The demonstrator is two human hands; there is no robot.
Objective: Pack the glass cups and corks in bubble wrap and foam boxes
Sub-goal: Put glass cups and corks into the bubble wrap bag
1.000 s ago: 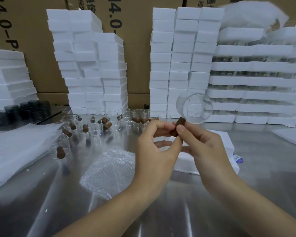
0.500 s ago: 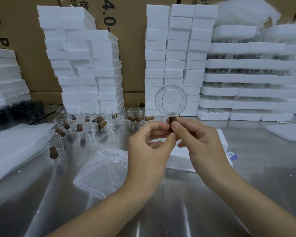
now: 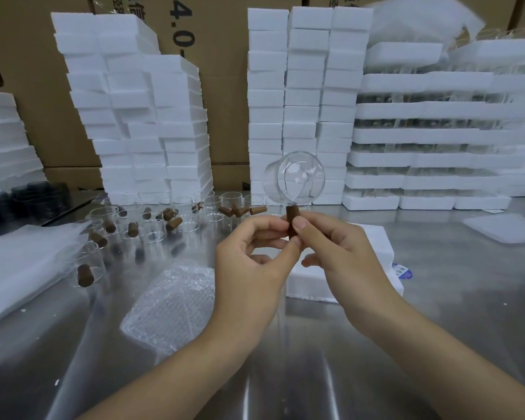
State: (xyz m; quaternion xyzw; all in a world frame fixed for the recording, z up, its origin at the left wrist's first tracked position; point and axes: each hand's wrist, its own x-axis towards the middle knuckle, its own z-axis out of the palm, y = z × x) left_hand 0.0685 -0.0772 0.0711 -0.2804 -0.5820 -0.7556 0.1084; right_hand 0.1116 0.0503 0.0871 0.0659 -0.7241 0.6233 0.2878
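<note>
Brown against all the white foam: look for the cork [image 3: 292,216] at the middle of the scene, pinched upright by the right hand [image 3: 340,253] near its top and by the fingers [image 3: 264,231] of the left hand [image 3: 249,262] at its lower end; both grips curled and holding, neither released. Find the glass cup [image 3: 294,177] directly above, seemingly touching the cork's top, one round end turned toward the camera; cannot tell what actually carries it, whether the cork itself or right fingers hidden behind.

Judged as pairing cork with cup before wrapping. To do it well:
- keep the cork straight and in line with the cup;
- press gently and evenly, with no sideways lever against the thin glass;
- hold the pair clear of the table [image 3: 285,374] until steady;
- then lower it onto the bubble wrap [image 3: 170,304] lying near and left, with the foam box [image 3: 373,247] waiting just beyond the hands on the right;
- avoid swinging toward the loose cups and corks [image 3: 152,225] crowded far-left on the table.

Against the view of a second ago: cork tilted then, upright now; cup out to the upper right of the right thumb then, squarely over the cork now — brought round and centred; grip on the cork by both hands unchanged.
</note>
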